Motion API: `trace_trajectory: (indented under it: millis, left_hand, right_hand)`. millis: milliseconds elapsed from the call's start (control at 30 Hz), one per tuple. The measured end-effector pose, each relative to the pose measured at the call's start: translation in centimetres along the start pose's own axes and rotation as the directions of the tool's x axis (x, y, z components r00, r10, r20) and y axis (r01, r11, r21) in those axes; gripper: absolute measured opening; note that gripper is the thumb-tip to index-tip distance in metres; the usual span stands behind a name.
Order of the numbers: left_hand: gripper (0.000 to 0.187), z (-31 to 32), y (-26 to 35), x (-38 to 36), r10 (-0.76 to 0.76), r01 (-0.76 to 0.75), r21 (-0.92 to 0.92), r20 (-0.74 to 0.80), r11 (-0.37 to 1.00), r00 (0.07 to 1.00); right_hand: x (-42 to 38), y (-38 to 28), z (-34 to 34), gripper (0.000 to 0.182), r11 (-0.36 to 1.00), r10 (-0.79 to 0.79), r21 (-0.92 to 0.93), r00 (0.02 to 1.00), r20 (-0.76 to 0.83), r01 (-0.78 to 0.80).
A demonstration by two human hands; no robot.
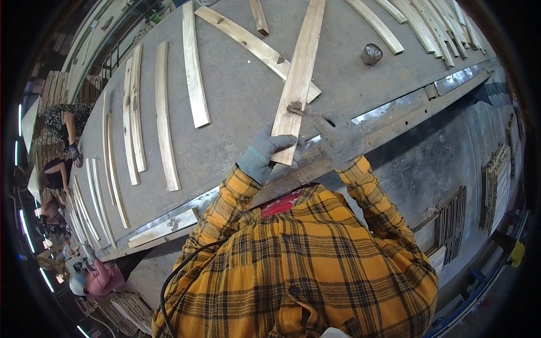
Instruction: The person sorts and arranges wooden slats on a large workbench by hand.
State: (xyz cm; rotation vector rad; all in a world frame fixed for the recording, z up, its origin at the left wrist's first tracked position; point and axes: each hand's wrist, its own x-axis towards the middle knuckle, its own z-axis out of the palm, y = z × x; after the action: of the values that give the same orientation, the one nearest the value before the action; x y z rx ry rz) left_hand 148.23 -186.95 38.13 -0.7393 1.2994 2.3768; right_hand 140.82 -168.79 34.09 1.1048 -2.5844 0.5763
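Observation:
My left hand, in a grey glove, grips the near end of a long light wooden plank, thumb on top. My right hand, also gloved, is closed around a thin putty knife. The knife's tip meets a dark brown patch of filler on the plank's face. The plank points away from me and lies across a second plank, which has several dark spots. A small dark pot stands on the table to the right of the planks.
The grey table carries several more wooden strips at left and others at far right. A metal-faced edge runs along its near side. Co-workers are at the left. Stacked wood stands at lower right.

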Motion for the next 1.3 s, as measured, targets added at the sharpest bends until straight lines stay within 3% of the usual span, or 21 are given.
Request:
trace_trajectory:
  millis: [133,200,233,300,433,500,600,733,800,833,900,933,967,1000,1033,1100,1133,1167,1233,1267,1300]
  left_hand:
    - [0.042,-0.3,-0.3,0.3,0.015,-0.015,0.041,0.008,0.999,1.0]
    - [0.043,-0.2,-0.5,0.2,0.021,-0.021,0.019,0.019,1.0,1.0]
    - [0.043,-0.2,-0.5,0.2,0.021,-0.022,0.02,0.019,1.0,1.0]
    - [0.043,0.0,-0.4,0.4,0.001,0.0,0.06,-0.011,0.998,1.0]
    - [0.043,-0.4,-0.7,0.8,0.001,-0.001,0.055,0.002,0.999,1.0]
    - [0.043,-0.5,-0.9,0.9,0.002,-0.002,0.048,0.008,0.999,1.0]
    - [0.043,-0.7,-1.2,1.0,0.006,-0.008,0.05,0.031,0.999,1.0]
    - [0.048,-1.0,-1.8,2.0,0.003,-0.004,0.033,0.056,0.999,0.998]
    - [0.038,-0.4,-1.5,1.3,0.004,-0.004,0.008,0.056,1.0,0.998]
    - [0.038,-0.4,-2.0,1.5,0.012,-0.013,0.012,0.072,1.0,0.997]
    - [0.035,0.0,-3.2,2.2,0.022,0.006,-0.188,0.145,0.982,0.989]
    - [0.032,0.8,-3.4,2.1,-0.008,0.044,-0.23,0.155,0.972,0.988]
    - [0.031,1.3,-4.2,2.6,-0.041,0.084,-0.252,0.17,0.964,0.984]
    - [0.032,2.5,-4.7,2.5,-0.025,0.069,-0.248,0.176,0.966,0.984]
    - [0.034,3.7,-5.0,2.4,-0.006,0.051,-0.249,0.178,0.967,0.984]
    - [0.038,5.3,-6.8,5.0,0.034,0.007,-0.2,0.202,0.98,0.979]
    - [0.042,6.0,-7.0,4.9,0.062,-0.033,-0.146,0.2,0.989,0.978]
    - [0.042,6.1,-6.9,4.6,0.065,-0.033,-0.15,0.209,0.988,0.976]
    - [0.047,5.9,-5.7,4.3,0.073,-0.072,-0.021,0.485,0.997,0.872]
    - [0.053,5.3,-6.2,4.7,0.067,-0.16,0.218,0.381,0.963,0.922]
    - [0.053,4.0,-6.8,6.5,0.078,-0.171,0.214,0.386,0.962,0.919]
  right_hand:
    - [0.1,-0.3,-1.4,0.031,0.991,0.007,0.131,0.998,0.063,-0.015]
    - [0.3,0.4,-1.2,0.033,0.948,0.059,0.305,0.99,0.127,-0.095]
    - [0.4,0.7,-1.0,0.033,0.948,0.059,0.305,0.99,0.126,-0.095]
    - [0.7,1.3,-0.7,0.035,0.987,0.121,0.098,0.992,0.047,-0.125]
    - [0.3,1.0,-1.0,0.033,0.998,0.052,0.016,0.991,0.124,-0.055]
    - [0.2,1.0,-1.5,0.03,0.978,-0.037,0.21,0.994,0.099,0.015]
    - [1.1,1.0,-1.5,0.029,0.977,0.097,0.183,0.991,0.098,-0.113]
    - [1.3,1.8,-0.8,0.03,0.987,0.049,0.155,0.999,0.009,-0.05]
    - [0.5,1.0,-2.1,0.027,0.925,0.022,0.369,0.984,0.174,-0.086]
    - [0.0,0.7,-2.1,0.027,0.931,0.026,0.355,0.986,0.163,-0.083]
    - [-0.9,0.8,-1.2,0.024,0.534,0.363,0.787,0.924,0.116,-0.309]
    - [-1.0,2.0,-0.2,0.024,0.558,0.371,0.777,0.925,0.082,-0.293]
    - [-1.3,4.2,1.1,0.026,0.093,0.417,0.881,0.822,0.388,-0.463]
    - [-1.7,5.4,1.0,0.03,-0.391,0.297,0.74,0.686,0.664,-0.547]
    - [-1.1,4.4,-0.5,0.03,-0.368,0.319,0.757,0.691,0.649,-0.54]
    - [0.7,2.3,-3.0,0.035,0.047,0.517,0.653,0.578,0.632,-0.756]
    - [0.9,2.2,-2.0,0.035,-0.128,0.586,0.774,0.582,0.564,-0.621]
    - [0.5,3.0,-2.6,0.035,-0.12,0.592,0.775,0.582,0.558,-0.621]
    - [0.9,5.0,-6.2,0.04,-0.427,0.517,0.696,0.476,0.711,-0.577]
    - [1.1,6.7,-7.7,0.044,-0.388,0.527,0.69,0.467,0.71,-0.611]
    - [1.3,9.1,-8.3,0.044,-0.312,0.568,0.688,0.452,0.688,-0.655]
